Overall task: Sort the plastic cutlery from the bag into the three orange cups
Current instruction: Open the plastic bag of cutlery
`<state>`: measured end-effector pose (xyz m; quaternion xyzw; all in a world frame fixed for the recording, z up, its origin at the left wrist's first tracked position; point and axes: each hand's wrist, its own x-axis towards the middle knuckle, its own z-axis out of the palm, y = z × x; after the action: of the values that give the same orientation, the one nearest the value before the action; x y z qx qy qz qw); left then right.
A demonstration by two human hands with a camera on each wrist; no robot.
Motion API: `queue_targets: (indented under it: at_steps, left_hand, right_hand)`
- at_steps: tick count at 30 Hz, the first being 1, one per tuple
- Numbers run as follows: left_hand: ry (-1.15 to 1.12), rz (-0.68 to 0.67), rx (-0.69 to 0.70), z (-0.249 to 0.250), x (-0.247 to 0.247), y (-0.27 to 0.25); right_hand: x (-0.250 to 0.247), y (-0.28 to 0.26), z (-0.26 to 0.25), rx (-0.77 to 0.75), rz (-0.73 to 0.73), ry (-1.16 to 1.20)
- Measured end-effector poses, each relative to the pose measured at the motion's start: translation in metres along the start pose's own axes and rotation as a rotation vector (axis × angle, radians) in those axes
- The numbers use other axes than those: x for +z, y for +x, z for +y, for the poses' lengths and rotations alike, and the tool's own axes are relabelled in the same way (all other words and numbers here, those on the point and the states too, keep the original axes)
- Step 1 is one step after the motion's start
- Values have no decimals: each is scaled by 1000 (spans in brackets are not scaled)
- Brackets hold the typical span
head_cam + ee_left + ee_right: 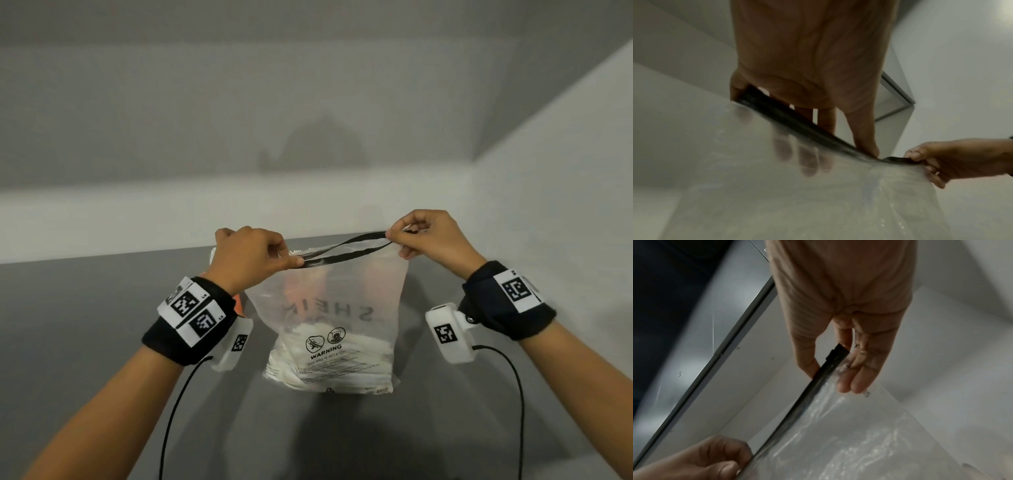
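Task barely begun: left hand (pixel 250 255) and right hand (pixel 428 236) each pinch black zip strip (pixel 346 248) of bag (pixel 329 329), mouth partly parted. White cutlery (pixel 329 363) all inside, unsorted. Orange cups mostly hidden behind bag near desk (pixel 85 325) back edge.

Translucent plastic bag (pixel 329 318) upright on the grey counter (pixel 85 325), black zip strip (pixel 346 248) partly parted on top, white cutlery (pixel 329 363) heaped inside, orange cups (pixel 241 303) barely showing behind
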<state>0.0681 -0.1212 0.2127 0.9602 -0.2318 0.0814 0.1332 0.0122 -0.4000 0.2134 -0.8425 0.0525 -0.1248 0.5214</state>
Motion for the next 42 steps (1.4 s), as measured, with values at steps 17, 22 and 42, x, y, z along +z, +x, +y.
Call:
queue_targets:
  at_steps: [17,22,42]
  left_hand:
    - [-29,103,160,7,33,-13]
    - [263,-321,121,-5,64,-35]
    - [-1552,-424,-792,-14,91,-40]
  right_hand:
    - [24,-20,11,321,-140,60]
    - [37,-32,14,606,-189,970]
    - [73,-98,67,599,-585,296]
